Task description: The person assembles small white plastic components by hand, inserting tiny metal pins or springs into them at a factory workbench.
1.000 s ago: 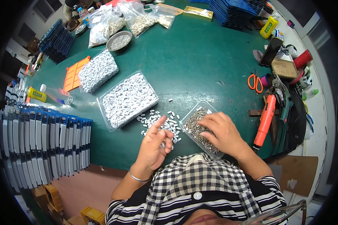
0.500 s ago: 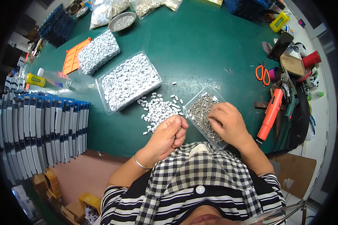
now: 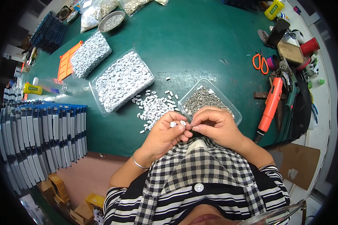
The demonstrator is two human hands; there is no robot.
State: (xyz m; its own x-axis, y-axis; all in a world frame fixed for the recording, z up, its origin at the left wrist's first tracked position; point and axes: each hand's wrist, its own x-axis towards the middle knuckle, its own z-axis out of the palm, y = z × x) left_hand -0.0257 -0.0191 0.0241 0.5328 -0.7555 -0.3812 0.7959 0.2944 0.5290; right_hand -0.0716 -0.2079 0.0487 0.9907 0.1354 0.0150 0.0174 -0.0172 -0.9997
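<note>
My left hand (image 3: pixel 162 135), with a bracelet at its wrist, is closed around small white plastic pieces (image 3: pixel 173 124); two show between thumb and fingers. Against its fingertips, my right hand (image 3: pixel 218 125) is pinched shut, and whatever lies between its fingertips is too small to make out. Just beyond the right hand sits a see-through plastic tub (image 3: pixel 236 113) of small metal screws (image 3: pixel 204 99), with a few white pieces on top. A loose heap of white pieces (image 3: pixel 157 108) lies on the table beyond my left hand.
On the green table (image 3: pixel 187 41), a larger tub (image 3: pixel 122 82) and a second block (image 3: pixel 91 54) of white pieces stand left. Grey-and-blue panels (image 3: pixel 45 138) are stacked at the left edge. An orange electric screwdriver (image 3: pixel 271 105) and orange-handled scissors (image 3: pixel 260 63) lie right.
My right hand has come out of the screw tub and over to my left hand. The left fingers have turned up, showing the white pieces. The view has shifted slightly.
</note>
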